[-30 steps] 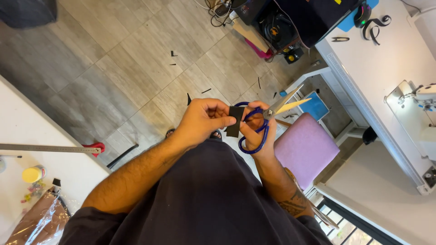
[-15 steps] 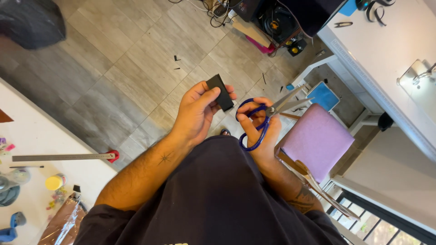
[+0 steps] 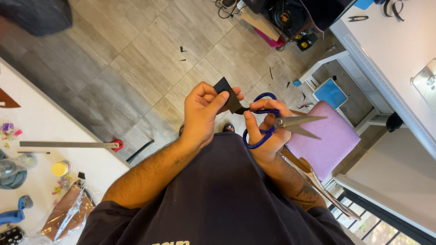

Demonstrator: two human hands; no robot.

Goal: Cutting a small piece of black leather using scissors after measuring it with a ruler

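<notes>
My left hand (image 3: pixel 204 111) pinches a small black piece of material (image 3: pixel 228 95) between thumb and fingers, held up over the floor in front of my dark shirt. My right hand (image 3: pixel 263 129) grips blue-handled scissors (image 3: pixel 281 123), fingers through the loops, the blades slightly apart and pointing right over a purple stool. The fingertips of my right hand touch the lower corner of the black piece. Both hands are close together at mid-frame.
A purple cushioned stool (image 3: pixel 324 140) stands at the right, a blue stool (image 3: pixel 331 93) beyond it. A white table (image 3: pixel 399 59) runs along the right. At the left, a white table (image 3: pixel 41 131) carries a metal ruler (image 3: pixel 68 144), small jars and clutter. Black scraps (image 3: pixel 182 49) lie on the tiled floor.
The black piece has turned in my left hand and its corner now meets my right fingertips. The scissors have swung so the blades point right.
</notes>
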